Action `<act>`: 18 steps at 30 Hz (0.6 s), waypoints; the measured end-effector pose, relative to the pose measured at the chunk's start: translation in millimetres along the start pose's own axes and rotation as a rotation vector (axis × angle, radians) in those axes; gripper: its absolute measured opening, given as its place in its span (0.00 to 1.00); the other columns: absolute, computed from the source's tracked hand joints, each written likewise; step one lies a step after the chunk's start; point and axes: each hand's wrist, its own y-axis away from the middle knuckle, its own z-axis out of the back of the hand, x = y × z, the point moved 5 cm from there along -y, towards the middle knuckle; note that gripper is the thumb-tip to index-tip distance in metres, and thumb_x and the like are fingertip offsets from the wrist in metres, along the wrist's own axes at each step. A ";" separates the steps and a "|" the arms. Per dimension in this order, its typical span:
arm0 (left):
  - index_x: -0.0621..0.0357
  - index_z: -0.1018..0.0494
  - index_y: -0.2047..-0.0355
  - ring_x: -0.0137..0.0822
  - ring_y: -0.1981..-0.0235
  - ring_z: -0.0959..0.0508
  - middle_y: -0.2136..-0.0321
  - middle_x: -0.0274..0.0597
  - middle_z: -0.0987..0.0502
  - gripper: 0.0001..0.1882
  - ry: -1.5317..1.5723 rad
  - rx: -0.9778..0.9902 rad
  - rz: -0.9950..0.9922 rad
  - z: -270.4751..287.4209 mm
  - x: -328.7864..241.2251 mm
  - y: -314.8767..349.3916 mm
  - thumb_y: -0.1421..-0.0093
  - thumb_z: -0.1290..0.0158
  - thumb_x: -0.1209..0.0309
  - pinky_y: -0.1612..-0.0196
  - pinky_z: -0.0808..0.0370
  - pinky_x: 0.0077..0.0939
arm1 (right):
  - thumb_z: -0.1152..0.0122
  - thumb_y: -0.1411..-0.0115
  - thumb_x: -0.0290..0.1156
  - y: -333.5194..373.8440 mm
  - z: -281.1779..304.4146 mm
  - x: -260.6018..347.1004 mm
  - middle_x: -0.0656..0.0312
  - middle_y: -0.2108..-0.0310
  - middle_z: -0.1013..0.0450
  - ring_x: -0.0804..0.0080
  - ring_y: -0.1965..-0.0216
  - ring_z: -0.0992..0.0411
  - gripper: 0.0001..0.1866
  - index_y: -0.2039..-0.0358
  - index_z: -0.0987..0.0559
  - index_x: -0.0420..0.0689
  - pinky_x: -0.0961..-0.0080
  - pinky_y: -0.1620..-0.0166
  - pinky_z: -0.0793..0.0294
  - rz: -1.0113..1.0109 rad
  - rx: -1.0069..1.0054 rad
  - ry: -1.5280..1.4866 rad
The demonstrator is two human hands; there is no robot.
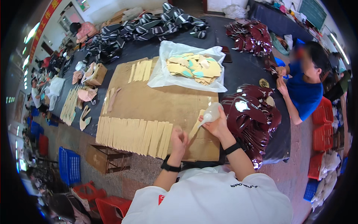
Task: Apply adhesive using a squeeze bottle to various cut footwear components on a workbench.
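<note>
My right hand (pixel 218 127) is wrapped round a translucent white squeeze bottle (pixel 212 113), its narrow nozzle tilted down to the left. Below the nozzle tip, a single cream strip (pixel 194 128) lies slanted on the brown cardboard sheet (pixel 149 99). My left hand (pixel 179 140) hovers just left of that strip, its fingers curled and slightly blurred; whether anything is between them is hidden. Beside it runs a row of cream strips (pixel 130 135), laid side by side along the near edge of the cardboard.
A white plastic bag (pixel 164 76) beyond my hands carries a pile of cream pieces (pixel 194 67). Glossy maroon pieces (pixel 250 115) are heaped right of my right arm. A co-worker in blue (pixel 307 82) handles pieces at the right. Black striped pieces (pixel 145 28) cover the far side.
</note>
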 end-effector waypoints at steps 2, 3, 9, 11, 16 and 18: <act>0.56 0.37 0.77 0.26 0.82 0.37 0.86 0.32 0.38 0.11 -0.003 0.115 0.226 20.4 -6.2 26.3 0.45 0.65 0.65 0.77 0.37 0.20 | 0.53 0.52 0.64 4.1 -1.4 3.3 0.40 0.51 0.42 0.47 0.51 0.38 0.44 0.45 0.45 0.44 0.58 0.48 0.40 -0.027 0.003 0.002; 0.56 0.36 0.78 0.25 0.82 0.37 0.85 0.32 0.38 0.12 -0.021 0.121 0.420 25.7 -8.9 43.5 0.44 0.65 0.65 0.77 0.39 0.17 | 0.53 0.51 0.63 2.6 2.2 4.9 0.40 0.51 0.41 0.47 0.52 0.37 0.42 0.45 0.45 0.43 0.59 0.48 0.39 -0.033 0.000 -0.024; 0.58 0.33 0.76 0.22 0.84 0.40 0.85 0.28 0.38 0.12 -0.237 -0.011 0.411 16.0 -35.6 80.4 0.42 0.61 0.65 0.79 0.43 0.13 | 0.51 0.44 0.51 23.4 -28.7 14.8 0.52 0.54 0.35 0.58 0.52 0.36 0.29 0.48 0.40 0.45 0.64 0.50 0.35 0.128 0.072 -0.042; 0.62 0.29 0.72 0.18 0.82 0.39 0.83 0.27 0.35 0.08 -0.384 -0.028 0.276 -5.5 -57.7 80.6 0.43 0.52 0.70 0.79 0.44 0.12 | 0.48 0.43 0.43 45.4 -49.4 23.0 0.61 0.57 0.33 0.69 0.55 0.33 0.23 0.51 0.36 0.46 0.68 0.52 0.33 0.255 0.064 -0.037; 0.65 0.27 0.69 0.17 0.82 0.38 0.82 0.29 0.31 0.07 -0.476 -0.004 0.120 -28.9 -73.2 76.6 0.46 0.48 0.74 0.80 0.44 0.11 | 0.46 0.43 0.41 76.8 -57.4 50.1 0.61 0.57 0.32 0.70 0.56 0.32 0.22 0.52 0.35 0.43 0.71 0.53 0.31 0.539 0.040 0.134; 0.66 0.26 0.69 0.17 0.83 0.38 0.81 0.30 0.29 0.07 -0.426 -0.023 0.100 -30.7 -72.9 76.6 0.48 0.47 0.76 0.81 0.44 0.11 | 0.46 0.43 0.39 87.3 -57.4 57.1 0.61 0.57 0.32 0.71 0.56 0.32 0.22 0.52 0.35 0.42 0.70 0.53 0.31 0.660 0.004 0.197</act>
